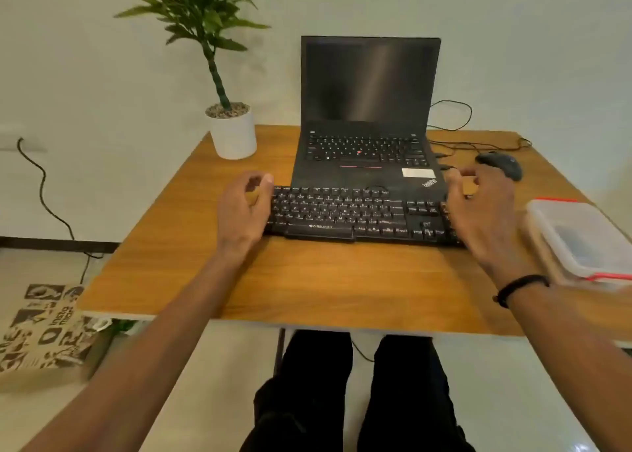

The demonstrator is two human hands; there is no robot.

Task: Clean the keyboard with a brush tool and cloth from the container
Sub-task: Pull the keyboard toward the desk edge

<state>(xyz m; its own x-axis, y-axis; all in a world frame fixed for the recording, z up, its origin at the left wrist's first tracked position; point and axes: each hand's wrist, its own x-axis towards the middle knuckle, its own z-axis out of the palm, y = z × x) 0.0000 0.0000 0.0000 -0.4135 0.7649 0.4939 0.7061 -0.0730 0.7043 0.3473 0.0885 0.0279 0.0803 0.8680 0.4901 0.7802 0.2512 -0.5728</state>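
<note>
Keyboard point(355, 214) is sitting flat on the wooden table point(307, 280), right in front of the laptop point(367, 126) and touching its front edge. Looks like a light, stiff plastic board to me, so it should slide or lift easily; I'd take it by the two short ends, not the keys, since keycaps wobble and can pop off.

My left hand point(244, 208) is at the keyboard's left end, fingers loosely curled, thumb and forefinger nearly meeting but with nothing between them. Heel of the hand seems to be against the left edge, though I can't say for sure it's touching. My right hand point(478, 208) hangs over the right end with fingers spread and relaxed, holding nothing; can't tell if the fingertips are on the keys.

Container point(581, 239) is at the right edge of the table, near the right hand, lid on with red clips. It's clear plastic and probably light. I can't make out the brush or cloth through the lid, so opening it is my guess for the next step.
</note>
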